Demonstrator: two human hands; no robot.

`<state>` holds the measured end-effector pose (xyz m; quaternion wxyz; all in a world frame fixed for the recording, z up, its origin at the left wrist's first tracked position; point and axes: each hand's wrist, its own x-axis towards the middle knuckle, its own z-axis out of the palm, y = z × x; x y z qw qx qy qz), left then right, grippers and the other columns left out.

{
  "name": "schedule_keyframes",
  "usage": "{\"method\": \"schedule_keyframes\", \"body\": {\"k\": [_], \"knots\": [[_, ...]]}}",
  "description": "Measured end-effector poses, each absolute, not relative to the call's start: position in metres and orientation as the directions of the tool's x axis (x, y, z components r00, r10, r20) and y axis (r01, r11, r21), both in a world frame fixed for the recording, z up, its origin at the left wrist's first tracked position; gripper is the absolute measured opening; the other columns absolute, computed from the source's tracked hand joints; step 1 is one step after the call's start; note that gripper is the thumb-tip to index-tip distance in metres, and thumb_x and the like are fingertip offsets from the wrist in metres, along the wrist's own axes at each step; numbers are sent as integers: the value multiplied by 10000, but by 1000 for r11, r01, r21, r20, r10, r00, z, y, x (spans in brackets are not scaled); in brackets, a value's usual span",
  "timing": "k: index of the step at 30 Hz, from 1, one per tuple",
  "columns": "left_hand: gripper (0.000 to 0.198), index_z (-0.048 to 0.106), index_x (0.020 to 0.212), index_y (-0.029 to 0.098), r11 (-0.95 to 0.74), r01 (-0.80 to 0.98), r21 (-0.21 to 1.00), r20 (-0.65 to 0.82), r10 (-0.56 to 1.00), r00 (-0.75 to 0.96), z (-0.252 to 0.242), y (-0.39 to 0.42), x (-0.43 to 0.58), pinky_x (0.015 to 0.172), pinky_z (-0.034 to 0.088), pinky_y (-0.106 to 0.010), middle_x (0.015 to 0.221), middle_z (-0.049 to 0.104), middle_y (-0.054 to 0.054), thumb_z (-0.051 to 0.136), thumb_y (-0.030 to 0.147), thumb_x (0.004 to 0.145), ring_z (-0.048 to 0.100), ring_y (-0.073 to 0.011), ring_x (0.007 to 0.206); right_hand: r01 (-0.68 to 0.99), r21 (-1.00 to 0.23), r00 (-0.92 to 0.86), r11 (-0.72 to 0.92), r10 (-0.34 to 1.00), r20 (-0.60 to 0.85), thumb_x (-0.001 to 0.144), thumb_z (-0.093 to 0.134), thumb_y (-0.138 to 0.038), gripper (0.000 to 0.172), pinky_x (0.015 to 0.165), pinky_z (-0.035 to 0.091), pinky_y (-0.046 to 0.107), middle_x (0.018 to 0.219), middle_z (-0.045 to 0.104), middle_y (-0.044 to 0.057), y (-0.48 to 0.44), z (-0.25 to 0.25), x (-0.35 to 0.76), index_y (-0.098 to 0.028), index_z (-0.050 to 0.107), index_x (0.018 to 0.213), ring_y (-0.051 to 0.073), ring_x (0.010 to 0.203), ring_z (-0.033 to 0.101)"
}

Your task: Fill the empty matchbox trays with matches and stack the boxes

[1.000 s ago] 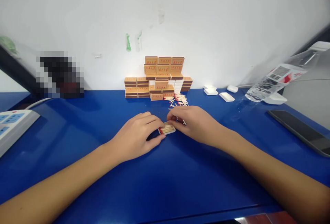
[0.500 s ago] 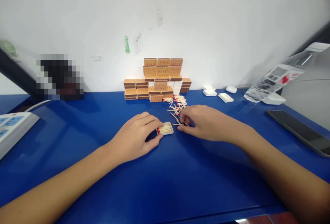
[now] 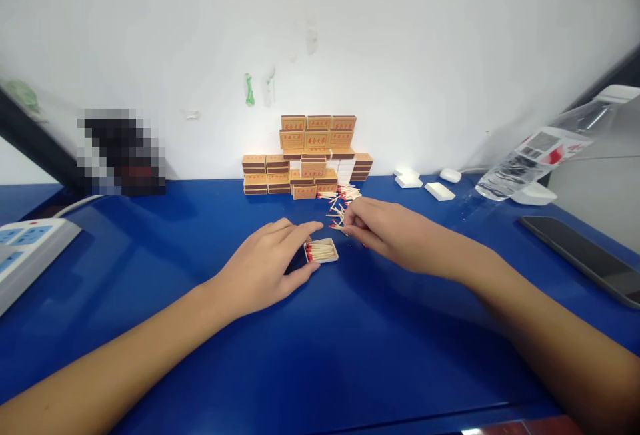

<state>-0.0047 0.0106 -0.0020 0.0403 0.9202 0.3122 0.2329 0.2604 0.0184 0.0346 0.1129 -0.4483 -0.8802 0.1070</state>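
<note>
Behind the blue worktop (image 3: 310,355) is a white wall (image 3: 200,41). Near the wall sits a big pile of orange matchboxes (image 3: 317,140), with loose matches (image 3: 350,192) in front. One small white tray (image 3: 335,253) with matches (image 3: 319,251) inside lies on the worktop between the two hands. The left hand (image 3: 267,258) has its fingers open around the tray, with the thumb by its near edge. The right hand (image 3: 390,228) has bent fingers down by the loose matches; I cannot tell if they grip any. On the right are a clear bottle (image 3: 550,145) and a dark phone (image 3: 583,258).
</note>
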Motion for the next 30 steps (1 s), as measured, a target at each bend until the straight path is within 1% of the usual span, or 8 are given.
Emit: {"method": "schedule_keyframes", "body": {"k": [2,7,9,12,16,18,22,30], "knots": [[518,459,1496,208,-804,550,225,406,591,697,-3,11,-5,965,567,-452,1224,745,-90,635,328,1023,683,-264,1069,745,-263,-600,613,788,138,1077,474,-275,163,664,420,316,952,679,72,15,29,252,-207,556,953,185,743,599],[557,425,1514,209,-804,555,214,393,591,704,-4,11,-7,921,571,-444,1151,746,-84,642,336,1016,681,-273,1046,728,-42,-672,684,725,148,1071,470,-182,153,657,414,320,981,674,93,10,13,231,-173,591,978,198,756,612],[568,426,1514,198,-802,556,218,389,594,704,-3,11,-7,925,571,-448,1152,744,-87,651,338,1012,676,-275,1053,715,-64,-682,696,715,155,1073,478,-185,153,686,437,321,1008,674,99,11,15,231,-165,609,996,203,796,628],[499,500,1457,181,-803,548,235,393,594,702,-1,11,-6,930,570,-453,1150,748,-94,661,332,1009,675,-270,1041,698,-175,-665,694,719,200,1073,492,-204,146,742,465,327,1036,680,97,14,24,240,-174,623,1019,208,859,644],[193,680,1179,184,-837,499,224,396,546,738,1,12,-4,925,569,-436,1081,760,-79,638,286,1021,676,-256,1013,714,-205,-626,669,742,242,1036,560,-223,110,734,445,329,985,690,75,22,31,255,-198,638,964,207,839,630],[137,705,1091,182,-840,493,226,387,542,746,1,12,-4,923,570,-435,1055,761,-79,630,276,1025,674,-255,1013,746,-192,-594,637,768,241,1027,568,-234,129,706,423,325,924,688,68,26,32,261,-201,635,921,205,805,618],[165,705,1125,181,-833,503,230,390,552,737,0,12,-5,934,570,-442,1090,753,-86,641,292,1021,672,-259,1028,822,-145,-514,550,828,226,1023,566,-248,196,673,383,325,824,671,54,32,29,265,-205,600,834,201,746,588],[221,722,1165,182,-844,486,227,372,536,758,0,12,-6,964,567,-454,1185,720,-98,632,335,1034,653,-267,1096,853,-190,-463,487,872,155,1000,636,-269,137,714,415,317,905,692,66,32,13,255,-192,622,888,199,800,610]]}}
